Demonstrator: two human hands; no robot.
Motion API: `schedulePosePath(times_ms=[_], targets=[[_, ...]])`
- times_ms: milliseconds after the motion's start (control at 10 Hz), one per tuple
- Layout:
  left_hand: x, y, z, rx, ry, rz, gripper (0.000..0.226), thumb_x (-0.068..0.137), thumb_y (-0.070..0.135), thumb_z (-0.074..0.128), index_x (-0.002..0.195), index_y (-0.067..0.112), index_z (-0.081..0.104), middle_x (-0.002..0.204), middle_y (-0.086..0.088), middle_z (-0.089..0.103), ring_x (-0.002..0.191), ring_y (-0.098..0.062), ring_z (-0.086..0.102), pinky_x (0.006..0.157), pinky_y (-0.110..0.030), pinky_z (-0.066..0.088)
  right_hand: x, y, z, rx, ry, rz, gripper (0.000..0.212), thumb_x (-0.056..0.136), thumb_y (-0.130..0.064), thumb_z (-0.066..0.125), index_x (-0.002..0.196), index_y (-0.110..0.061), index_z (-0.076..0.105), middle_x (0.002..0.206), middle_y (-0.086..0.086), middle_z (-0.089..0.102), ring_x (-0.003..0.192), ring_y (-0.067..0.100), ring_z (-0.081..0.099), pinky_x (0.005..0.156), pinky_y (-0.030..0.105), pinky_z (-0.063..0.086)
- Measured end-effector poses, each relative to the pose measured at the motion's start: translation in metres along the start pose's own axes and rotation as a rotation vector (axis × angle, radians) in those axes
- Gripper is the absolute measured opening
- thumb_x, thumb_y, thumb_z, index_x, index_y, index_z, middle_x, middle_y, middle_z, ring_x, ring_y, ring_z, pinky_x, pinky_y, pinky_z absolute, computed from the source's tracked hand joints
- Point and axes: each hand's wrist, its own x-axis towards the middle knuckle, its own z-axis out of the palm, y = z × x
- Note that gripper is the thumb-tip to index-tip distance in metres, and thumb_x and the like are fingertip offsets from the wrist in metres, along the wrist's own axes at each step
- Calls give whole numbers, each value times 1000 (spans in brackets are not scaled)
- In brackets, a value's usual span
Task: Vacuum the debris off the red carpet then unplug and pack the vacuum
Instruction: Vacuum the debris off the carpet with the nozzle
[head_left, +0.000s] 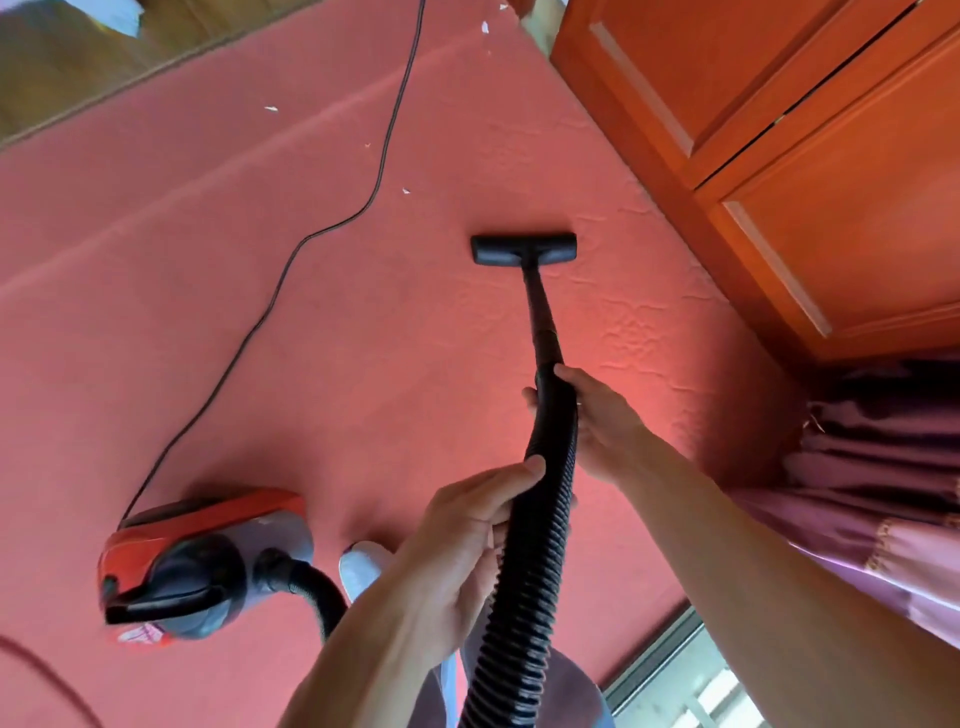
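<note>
Vacuuming stage, in progress.
- Right hand (597, 415) grips wand (540, 317) at hose cuff; left hand (462, 525) grips ribbed hose (524, 597) lower down.
- Nozzle (523, 248) flat on red carpet (363, 364), near cabinet (831, 156).
- White debris scraps (271, 108) lie beyond nozzle, uncollected; carpet near person looks clean.
- Vacuum body (202, 561) sits on carpet at left; cord (270, 306) trails toward top edge, plug out of view.
- Unplugging, packing not yet begun.

A big orange wooden cupboard (831, 156) stands on the right, and its paneled doors are closed. Nearer, just below it, a purple cloth (872, 467) hangs in folds with a bit of gold trim. A pale track (654, 657) runs across the near right corner. Far left is brown wood floor (78, 67), with something pale and blurry (114, 15) on it.
</note>
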Motion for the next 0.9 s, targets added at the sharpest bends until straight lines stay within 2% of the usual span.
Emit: schedulePosePath(times_ms=[100,200,300,400,500,600,700,800,900], targets=[[-2,-2,-5,-33,-75,35,39,82,32,74,109,3,75,95,-12,76,79,-22,62,80,-41,51,-5,-5,11,27,8,-47,30,95,-24,59,115,-2,57,86,15,66,64,19,64,51,21,52],[-11,11,-17,3,-275,116,33,80,28,79,107,9,76,104,-15,74,83,-22,63,78,-36,49,-22,-24,19,37,-30,-118,30,92,-24,61,111,-1,58,78,15,65,57,17,65,50,22,52],[-16,26,-25,63,-348,148,36,78,25,75,109,6,74,101,-17,74,78,-22,68,73,-31,55,-38,-31,19,-24,-89,-127,28,91,-22,58,108,1,57,76,16,62,56,17,63,52,22,52],[-16,29,-27,86,-325,139,41,81,25,74,113,-1,70,102,-20,74,80,-22,67,74,-30,55,-34,-24,17,22,-114,-62,29,91,-23,59,111,-2,55,81,16,61,59,17,66,54,23,54],[-8,18,-26,36,-193,121,40,87,25,71,117,-2,71,114,-26,71,89,-26,65,85,-37,51,-12,-14,22,14,-82,-30,31,94,-26,58,116,-5,53,81,14,66,60,18,65,55,23,52],[3,8,-20,-101,-57,62,41,89,24,68,118,-6,69,117,-29,69,91,-30,63,92,-46,49,11,-1,32,-6,18,-23,34,95,-24,59,120,-1,55,87,17,68,58,20,67,53,23,54],[11,4,-27,-156,-31,23,41,89,23,66,116,-7,69,114,-27,71,78,-26,65,73,-35,54,17,5,43,-106,96,-57,42,94,-22,62,126,5,57,91,19,69,66,23,68,57,27,56],[6,5,-38,-156,-81,54,46,83,26,73,122,3,69,125,-24,68,98,-30,69,86,-39,57,3,-8,54,-99,53,-120,39,94,-21,60,123,4,58,83,17,66,58,19,64,49,21,51],[9,14,-52,-88,-200,32,73,69,37,79,134,9,62,140,-24,57,132,-42,53,115,-59,35,-31,-33,62,-168,25,-190,20,90,-21,62,99,-4,64,73,13,66,54,16,64,50,21,50]])
